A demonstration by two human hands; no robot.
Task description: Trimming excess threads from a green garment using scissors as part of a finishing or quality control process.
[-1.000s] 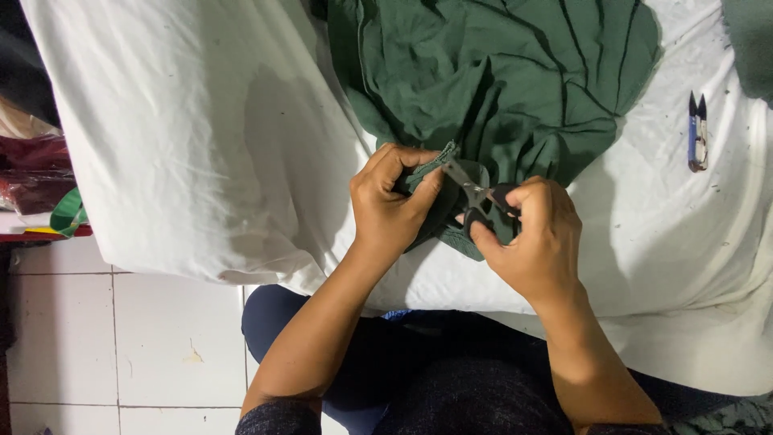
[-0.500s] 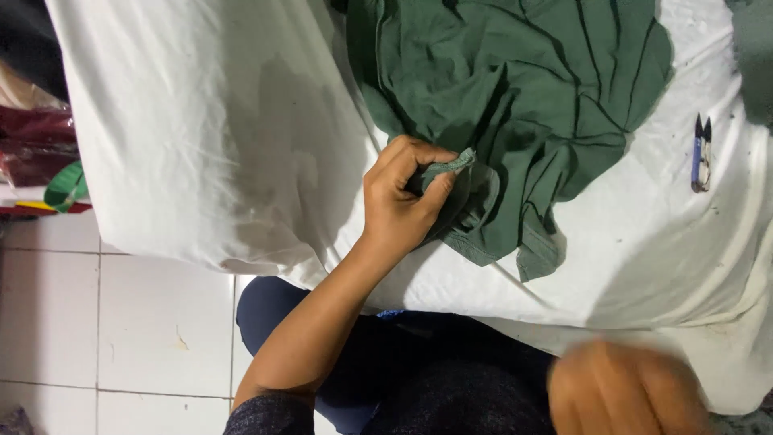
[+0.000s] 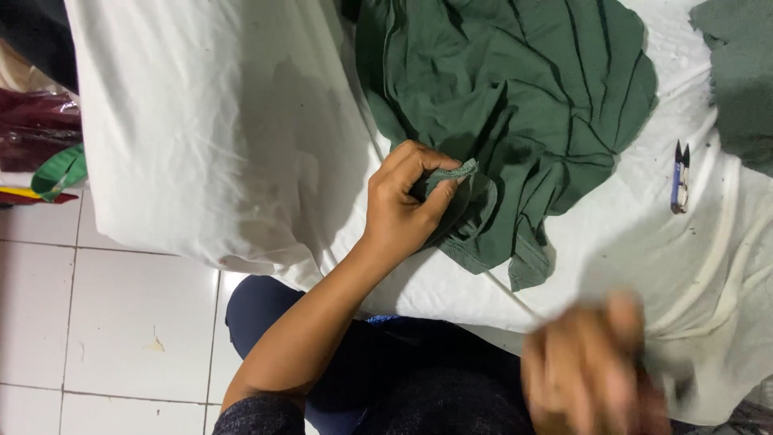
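Green fabric (image 3: 515,105), one crumpled soft piece on white sheet (image 3: 201,137), top cut off by frame. Folded hem pinched tight in left hand (image 3: 403,205). Right hand (image 3: 592,370) blurred at bottom, grip impossible to tell. One small thread snips (image 3: 680,177) well apart.

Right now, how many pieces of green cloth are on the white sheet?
2: one big crumpled piece at top centre, its edge pinched by the left hand, and one at the top right corner, cut off by the frame.
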